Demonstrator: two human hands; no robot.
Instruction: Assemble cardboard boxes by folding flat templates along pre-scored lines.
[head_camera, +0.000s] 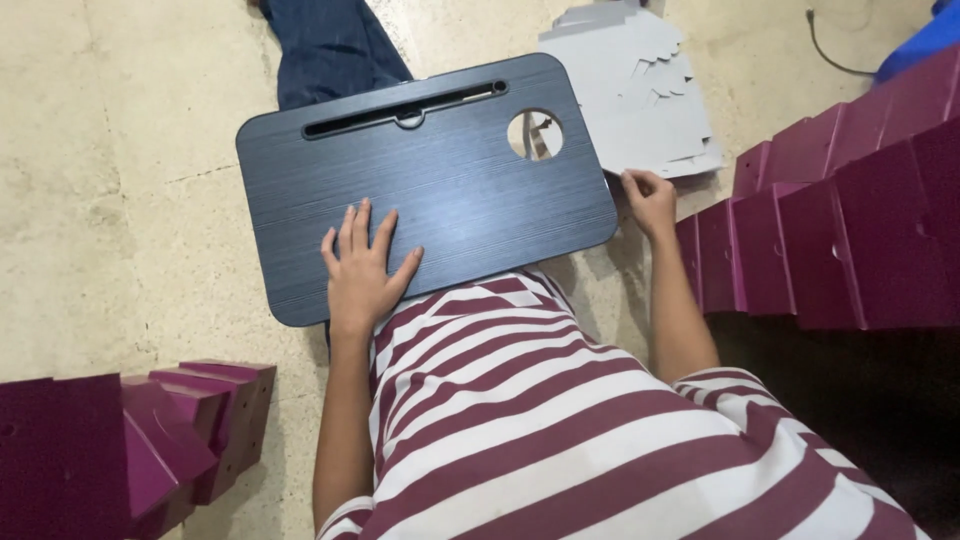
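on the lap: a dark blue lap desk (440, 190) lay across the person's knees, its long side running left to right, tilted a little down to the left.
left hand: the left hand (362, 268) rested flat on the near edge of the lap desk, fingers spread wide and palm down; it gripped nothing.
right hand: the right hand (650, 198) sat just past the right end of the lap desk, fingers curled in at the near corner of a stack of grey card sheets (645, 95); whether it pinched a sheet could not be told.
desk relative to hands: the board stretched away from the left hand toward the far side, and its right end lay just beside the right hand.
desk details: a long slot (405, 108) ran along the far edge, and a round hole (534, 134) sat near the far right corner.
grey sheets: they lay on the floor beyond the right hand, fanned out, touching the desk's far right corner.
right side: a row of folded maroon boxes (840, 220) stood close to the right forearm.
left side: more maroon boxes (130, 440) lay by the left elbow.
floor: pale, stained concrete (120, 180).
clothing: a maroon and white striped shirt (560, 430) filled the near view.
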